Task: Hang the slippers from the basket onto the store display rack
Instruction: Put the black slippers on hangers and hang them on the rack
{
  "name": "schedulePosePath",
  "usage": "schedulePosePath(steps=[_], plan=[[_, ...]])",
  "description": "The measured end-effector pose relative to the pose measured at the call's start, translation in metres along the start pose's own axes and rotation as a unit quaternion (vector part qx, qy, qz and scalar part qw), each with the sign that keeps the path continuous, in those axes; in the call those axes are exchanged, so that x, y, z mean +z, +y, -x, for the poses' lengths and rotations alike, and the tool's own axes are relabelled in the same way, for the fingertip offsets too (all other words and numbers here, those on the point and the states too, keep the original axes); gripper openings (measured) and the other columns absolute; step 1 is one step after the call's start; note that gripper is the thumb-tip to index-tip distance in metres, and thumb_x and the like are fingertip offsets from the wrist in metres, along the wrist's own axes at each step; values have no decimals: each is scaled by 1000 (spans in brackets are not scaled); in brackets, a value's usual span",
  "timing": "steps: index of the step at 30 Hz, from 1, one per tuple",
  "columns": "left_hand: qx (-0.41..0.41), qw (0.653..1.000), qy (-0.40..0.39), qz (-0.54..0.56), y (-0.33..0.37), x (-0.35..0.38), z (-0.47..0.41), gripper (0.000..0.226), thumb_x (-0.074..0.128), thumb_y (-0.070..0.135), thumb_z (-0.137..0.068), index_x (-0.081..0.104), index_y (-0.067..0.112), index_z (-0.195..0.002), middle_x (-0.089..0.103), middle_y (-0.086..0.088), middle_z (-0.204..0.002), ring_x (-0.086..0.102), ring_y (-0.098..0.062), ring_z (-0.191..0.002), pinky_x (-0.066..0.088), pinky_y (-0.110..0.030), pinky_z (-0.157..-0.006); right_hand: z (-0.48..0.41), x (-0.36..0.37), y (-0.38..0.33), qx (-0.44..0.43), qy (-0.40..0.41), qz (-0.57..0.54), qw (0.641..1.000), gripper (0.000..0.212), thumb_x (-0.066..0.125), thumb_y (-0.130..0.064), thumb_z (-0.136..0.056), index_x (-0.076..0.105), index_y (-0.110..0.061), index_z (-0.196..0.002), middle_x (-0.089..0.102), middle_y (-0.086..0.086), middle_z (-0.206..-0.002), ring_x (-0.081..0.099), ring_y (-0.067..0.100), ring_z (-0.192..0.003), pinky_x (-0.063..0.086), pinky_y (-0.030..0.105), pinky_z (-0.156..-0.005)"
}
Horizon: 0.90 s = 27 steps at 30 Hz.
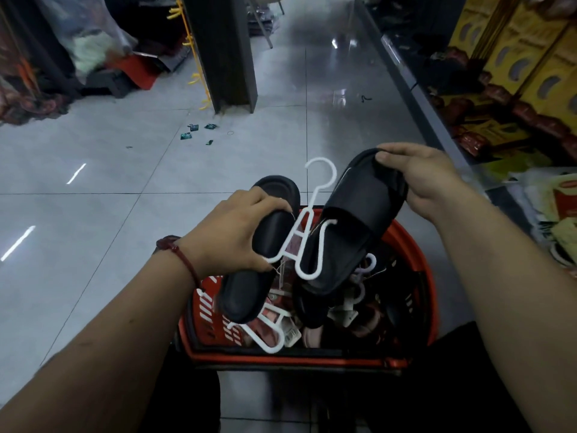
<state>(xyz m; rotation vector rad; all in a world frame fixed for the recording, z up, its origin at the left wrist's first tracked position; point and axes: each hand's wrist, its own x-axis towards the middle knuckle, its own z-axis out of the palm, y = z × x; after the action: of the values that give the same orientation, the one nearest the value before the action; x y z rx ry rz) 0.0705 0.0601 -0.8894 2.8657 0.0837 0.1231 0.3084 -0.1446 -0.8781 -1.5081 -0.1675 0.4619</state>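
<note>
Above a red basket [432,295] on the floor I hold a pair of black slippers joined by a white plastic hanger [307,242] with its hook pointing up. My left hand [231,232] grips the left slipper [253,285] around its middle, sole toward me. My right hand [421,179] pinches the toe end of the right slipper [349,226], whose strap faces up. The basket holds several more slippers in pink and dark tones with white hangers [265,335].
A dark pillar [224,51] with a yellow hook strip [195,57] stands ahead on the grey tiled floor. Shelves with yellow boxes and red packets [515,89] line the right side. Small green packets [196,132] lie on the floor. Bagged goods crowd the far left.
</note>
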Motion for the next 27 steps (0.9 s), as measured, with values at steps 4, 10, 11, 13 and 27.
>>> schedulePosePath(steps=[4, 10, 11, 13, 27], plan=[[-5, 997, 80, 12, 9, -1, -3, 88, 88, 41, -57, 44, 40, -134, 45, 9, -122, 44, -18, -111, 47, -41, -95, 17, 14, -2, -2, -129, 24, 991, 22, 69, 1, -88, 71, -4, -109, 72, 9, -95, 68, 17, -87, 56, 25, -88], [-29, 989, 139, -45, 14, 1, -1, 87, 86, 45, -57, 45, 35, -133, 47, 7, -119, 45, -20, -108, 49, -43, -89, 29, 26, -3, -30, -168, 54, 984, 21, 70, 0, -87, 74, -11, -105, 74, 9, -98, 70, 14, -85, 57, 25, -87], [-36, 988, 146, -45, 14, 1, -1, 86, 86, 45, -57, 45, 34, -133, 48, 6, -119, 45, -20, -108, 49, -43, -89, 30, 27, -3, -46, -155, 69, 984, 22, 70, 0, -87, 74, -14, -105, 74, 6, -98, 70, 14, -86, 56, 24, -87], [-43, 985, 162, -45, 15, 2, -2, 85, 85, 45, -58, 46, 33, -132, 48, 5, -119, 46, -22, -107, 49, -43, -89, 30, 30, 2, -88, -131, 119, 980, 30, 71, -4, -88, 73, -20, -112, 74, -1, -104, 68, 11, -93, 54, 22, -90], [-24, 969, 212, -126, 38, 3, 2, 75, 72, 51, -70, 52, 21, -135, 54, -1, -121, 49, -26, -111, 44, -40, -93, 71, 55, 11, -343, 23, 433, 833, 22, 63, -47, -87, 74, -32, -99, 59, -7, -100, 50, 19, -101, 44, 37, -88]])
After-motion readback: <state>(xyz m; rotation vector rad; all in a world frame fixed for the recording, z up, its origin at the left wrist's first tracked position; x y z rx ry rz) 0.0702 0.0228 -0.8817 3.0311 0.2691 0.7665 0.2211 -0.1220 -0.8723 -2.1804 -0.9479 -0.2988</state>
